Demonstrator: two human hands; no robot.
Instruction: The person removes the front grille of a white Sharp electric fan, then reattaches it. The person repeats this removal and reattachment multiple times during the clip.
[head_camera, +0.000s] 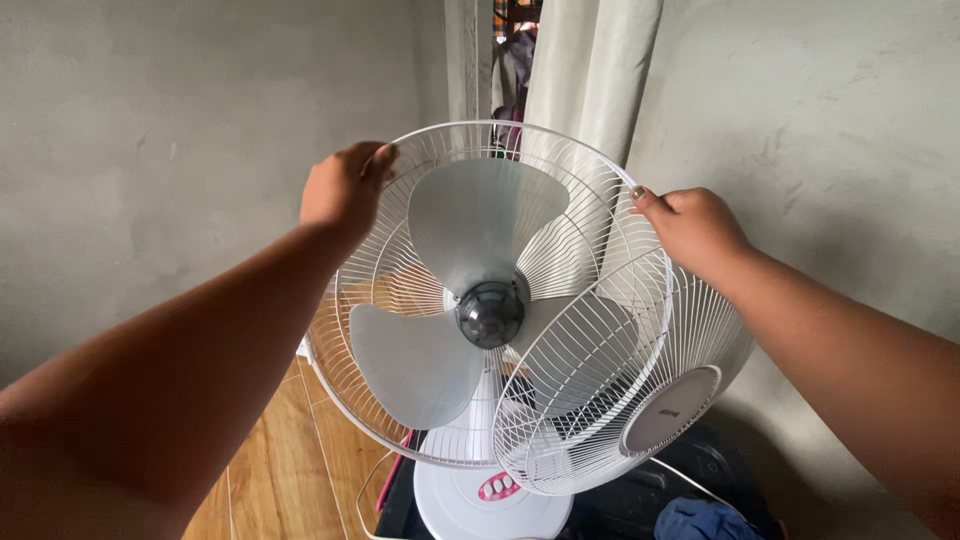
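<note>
White wire front guard (620, 390) already off, hanging low right of the grey fan blades (470, 300). Left hand (345, 190) gripping rear guard (400, 250) rim; right hand (695, 230) clasping front guard rim. Blades not yet removed.

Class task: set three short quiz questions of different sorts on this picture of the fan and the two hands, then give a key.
1. True or false: the front grille is fully seated over the fan blades.
2. Multiple choice: the left hand has its grip on A) the pink buttons, B) the upper rim of the rear grille, C) the curtain.
3. Fill in: the fan shows ___ blades around its dark hub.

Key
1. False: it hangs off to the lower right, leaving the blades uncovered.
2. B. The right hand holds the white rim on the other side.
3. Three.
</note>
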